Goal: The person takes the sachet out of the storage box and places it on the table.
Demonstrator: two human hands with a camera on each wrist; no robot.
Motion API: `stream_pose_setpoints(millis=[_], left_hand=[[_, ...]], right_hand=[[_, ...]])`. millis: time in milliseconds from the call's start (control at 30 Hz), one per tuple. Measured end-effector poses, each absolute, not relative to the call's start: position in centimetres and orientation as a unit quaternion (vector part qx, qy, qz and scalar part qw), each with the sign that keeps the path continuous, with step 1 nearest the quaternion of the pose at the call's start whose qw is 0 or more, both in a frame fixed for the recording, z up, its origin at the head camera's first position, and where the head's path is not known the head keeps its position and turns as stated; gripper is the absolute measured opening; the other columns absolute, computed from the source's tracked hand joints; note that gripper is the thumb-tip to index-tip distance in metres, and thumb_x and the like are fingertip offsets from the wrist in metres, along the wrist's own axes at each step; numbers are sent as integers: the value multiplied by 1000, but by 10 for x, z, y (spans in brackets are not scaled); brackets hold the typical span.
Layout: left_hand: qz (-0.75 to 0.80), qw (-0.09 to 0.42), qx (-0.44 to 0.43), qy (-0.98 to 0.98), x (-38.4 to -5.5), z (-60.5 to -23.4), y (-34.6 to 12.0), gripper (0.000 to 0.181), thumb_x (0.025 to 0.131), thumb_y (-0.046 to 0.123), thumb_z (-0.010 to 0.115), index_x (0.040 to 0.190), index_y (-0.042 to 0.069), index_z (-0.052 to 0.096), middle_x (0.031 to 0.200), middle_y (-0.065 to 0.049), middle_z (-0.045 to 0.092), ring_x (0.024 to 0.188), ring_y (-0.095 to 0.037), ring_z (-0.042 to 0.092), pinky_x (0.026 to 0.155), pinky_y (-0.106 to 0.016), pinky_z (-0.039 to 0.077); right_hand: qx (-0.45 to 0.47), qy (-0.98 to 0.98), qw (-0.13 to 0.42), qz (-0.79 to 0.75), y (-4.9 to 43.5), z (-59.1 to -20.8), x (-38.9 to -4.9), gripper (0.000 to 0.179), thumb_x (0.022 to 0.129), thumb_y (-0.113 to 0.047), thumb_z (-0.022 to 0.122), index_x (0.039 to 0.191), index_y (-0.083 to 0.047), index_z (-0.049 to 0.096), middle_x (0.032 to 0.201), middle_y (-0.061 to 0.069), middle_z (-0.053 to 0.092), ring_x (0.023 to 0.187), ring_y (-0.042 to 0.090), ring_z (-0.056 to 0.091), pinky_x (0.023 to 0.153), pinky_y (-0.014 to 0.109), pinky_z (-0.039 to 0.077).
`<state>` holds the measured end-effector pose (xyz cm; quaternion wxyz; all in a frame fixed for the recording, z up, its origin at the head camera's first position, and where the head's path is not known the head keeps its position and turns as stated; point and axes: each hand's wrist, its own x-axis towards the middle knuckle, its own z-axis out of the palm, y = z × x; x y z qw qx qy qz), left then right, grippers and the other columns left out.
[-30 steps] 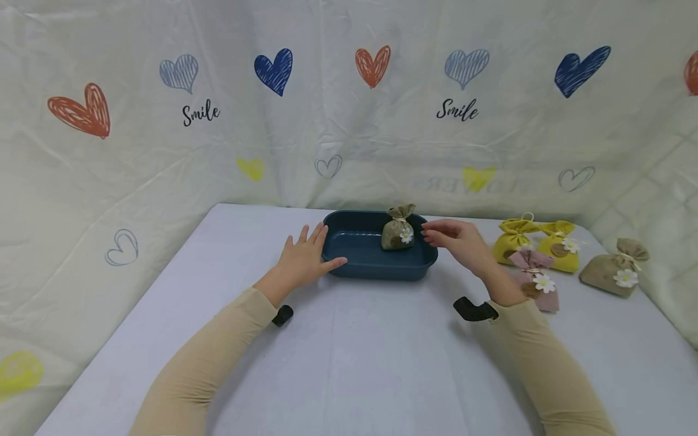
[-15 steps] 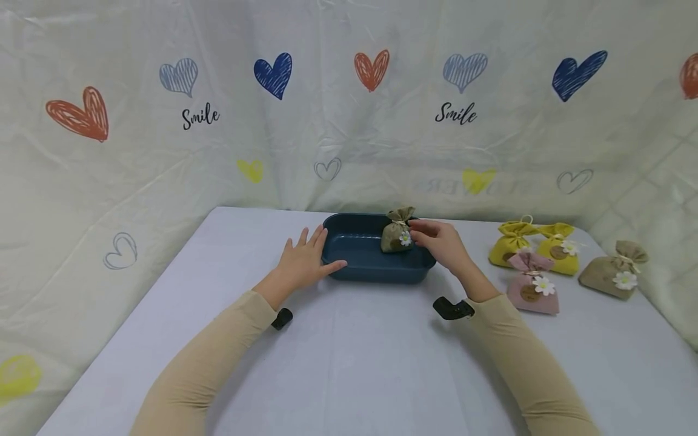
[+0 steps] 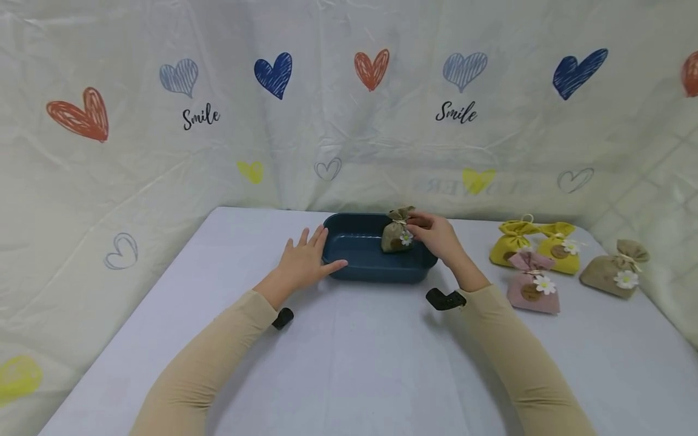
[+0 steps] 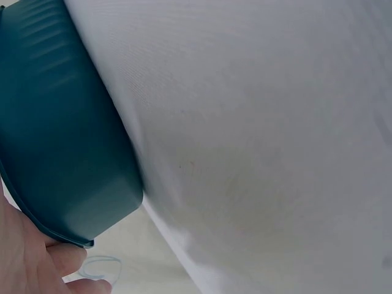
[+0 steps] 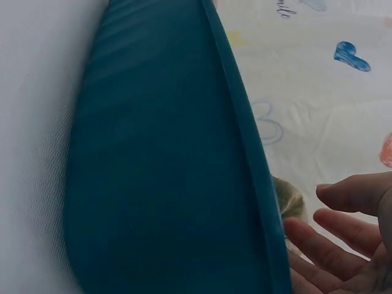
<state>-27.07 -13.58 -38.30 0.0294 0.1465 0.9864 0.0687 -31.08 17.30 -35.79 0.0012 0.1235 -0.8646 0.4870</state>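
A dark teal oblong tub stands at the back of the table. Inside its right part sits an olive-brown cloth sachet, tied at the neck and trimmed with a white daisy. My left hand rests against the tub's left end with fingers spread; the left wrist view has its fingers at the rim. My right hand reaches over the tub's right end, fingertips right at the sachet's neck. In the right wrist view, thumb and fingers are parted, and the rim hides most of the sachet.
On the right lie two yellow sachets, a pink sachet and another brown sachet, each with a daisy. White cloth covers the table. A curtain printed with hearts hangs right behind the table's back edge.
My right hand has moved left from beside the tub's right end to the neck of the brown sachet. The left hand and the tub have stayed in place.
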Motion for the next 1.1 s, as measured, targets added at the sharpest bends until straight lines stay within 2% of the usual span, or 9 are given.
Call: stream_pose_setpoints(millis=[300, 433, 667, 900, 1100], left_hand=[[79, 32, 144, 986, -270, -381, -137, 103, 97, 76, 43, 166, 7, 9, 172, -9, 7, 156, -37, 5, 119, -64, 12], [80, 33, 143, 986, -270, -380, -136, 103, 97, 76, 43, 166, 7, 9, 172, -9, 7, 156, -37, 5, 120, -64, 12], [76, 34, 140, 987, -271, -383, -136, 103, 97, 76, 42, 166, 7, 9, 172, -9, 8, 156, -38, 7, 119, -65, 12], [83, 35, 140, 986, -269, -381, -135, 102, 97, 75, 43, 166, 7, 10, 172, -9, 8, 156, -38, 7, 119, -65, 13], [83, 35, 138, 986, -268, -381, -136, 103, 97, 76, 43, 166, 8, 9, 172, -8, 8, 156, -37, 6, 120, -64, 12]], right_hand=[[110, -883, -44, 453, 171, -355, -318, 52, 108, -18, 55, 153, 4, 43, 144, 30, 52, 123, 44, 58, 101, 52, 49], [105, -896, -61, 427, 170, -353, -320, 57, 108, -21, 53, 156, 5, 35, 150, 30, 46, 122, 45, 57, 101, 53, 47], [95, -900, -85, 417, 166, -353, -320, 66, 109, -21, 50, 162, 4, 19, 157, 31, 34, 130, 46, 52, 108, 55, 42], [85, -915, -88, 384, 160, -354, -322, 72, 108, -25, 53, 163, 2, 14, 161, 31, 27, 144, 48, 34, 114, 59, 32], [92, -911, -93, 392, 160, -356, -324, 73, 109, -24, 52, 163, 1, 11, 157, 32, 34, 138, 47, 44, 112, 58, 35]])
